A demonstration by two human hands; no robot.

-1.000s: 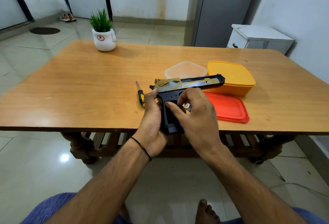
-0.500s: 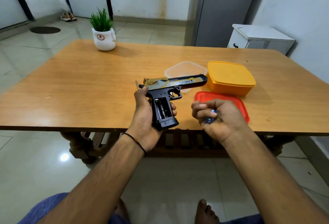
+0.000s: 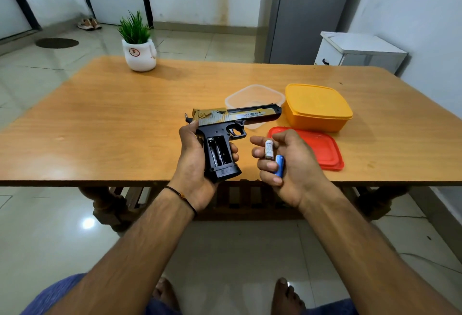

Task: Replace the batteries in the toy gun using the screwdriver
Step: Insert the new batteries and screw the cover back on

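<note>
Wood-grain table (image 3: 105,119) spans the field; I read across it from the left. A potted plant (image 3: 139,44) stands at the far left corner, well apart from the work. Left hand (image 3: 197,159) — wrapped around the grip of the toy gun (image 3: 225,137), which it holds above the near table edge with the barrel pointing right. The toy's slide is gold with printed lettering, the frame and grip black; the grip panel is off and the battery compartment (image 3: 217,151) lies exposed, with metal contacts showing and, as far as I can tell, no cells seated. Only a tip of what may be the screwdriver (image 3: 186,115) shows behind the gun's rear end. Right hand (image 3: 282,162) — half-curled, cupping two batteries: a white one (image 3: 268,149) between thumb and fingers, a blue one (image 3: 279,168) against the palm. Beyond it lie a red lid (image 3: 322,149), a clear container (image 3: 252,97) and a yellow box (image 3: 317,107). My reading of the risk: two cells held loosely in one hand, just over the table edge, may slip to the floor, or old and new may be confused; polarity may also be reversed on insertion.
</note>
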